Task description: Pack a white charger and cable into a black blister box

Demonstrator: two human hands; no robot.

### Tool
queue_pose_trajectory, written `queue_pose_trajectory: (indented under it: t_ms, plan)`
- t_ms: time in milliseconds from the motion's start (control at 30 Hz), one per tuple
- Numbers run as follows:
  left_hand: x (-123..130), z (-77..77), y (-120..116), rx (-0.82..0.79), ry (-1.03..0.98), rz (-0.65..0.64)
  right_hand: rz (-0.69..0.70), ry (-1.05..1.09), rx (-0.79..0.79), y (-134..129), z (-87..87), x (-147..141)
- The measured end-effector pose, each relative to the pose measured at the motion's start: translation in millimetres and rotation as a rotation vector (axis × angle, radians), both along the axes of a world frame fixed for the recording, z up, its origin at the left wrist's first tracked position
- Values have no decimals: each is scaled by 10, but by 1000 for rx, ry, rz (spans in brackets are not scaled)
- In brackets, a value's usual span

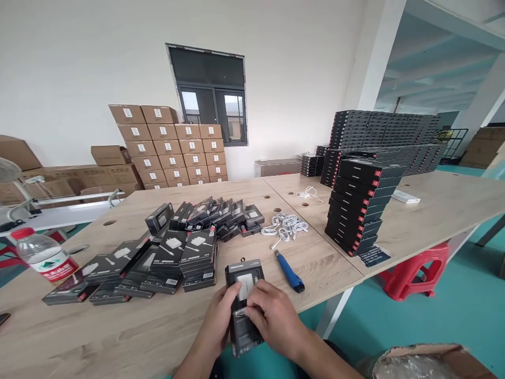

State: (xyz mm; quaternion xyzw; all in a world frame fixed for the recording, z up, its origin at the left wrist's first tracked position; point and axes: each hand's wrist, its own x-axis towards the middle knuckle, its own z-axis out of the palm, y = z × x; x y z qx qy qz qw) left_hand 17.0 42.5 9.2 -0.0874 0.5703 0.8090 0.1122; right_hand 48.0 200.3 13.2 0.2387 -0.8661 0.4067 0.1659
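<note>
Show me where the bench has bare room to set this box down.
Bare wood lies left of the hands, in front of the fanned black boxes, and between the blue utility knife and the stacked boxes. The patch around the white cables is crowded.

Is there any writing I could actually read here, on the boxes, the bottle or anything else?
None can be read.
Black retail box in both hands: top line blurred.
Clear plastic bottle's red label: too small.
White stickers on stacked brown cartons: too small.
Dark card by the black box stack: print unreadable.
</note>
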Motion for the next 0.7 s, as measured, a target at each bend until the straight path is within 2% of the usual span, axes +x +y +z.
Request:
queue_pose_trajectory:
  t_ms: [100, 267, 367, 433, 533, 633, 700]
  plan:
    - [-52, 64, -32, -32, 60, -1, 22, 117, -73, -87, -71, 11]
    - [-134, 138, -111, 21, -110, 54, 10, 286, -9, -187, -107, 186]
    - [-183, 186, -176, 113, -197, 43, 128, 309, 40, -116, -111, 294]
    - [-214, 195, -226, 152, -221, 58, 179, 276, 66, 20, -136, 342]
    - [-228, 144, -274, 176, -262, 29, 39, 108, 69, 316, -198, 370]
    - [-190, 55, -234, 175, -296, -133, -114, 43, 111, 631, -267, 344]
    - [-159, 18, -173, 100, -222, -247, -219, 77, 142, 857, -305, 299]
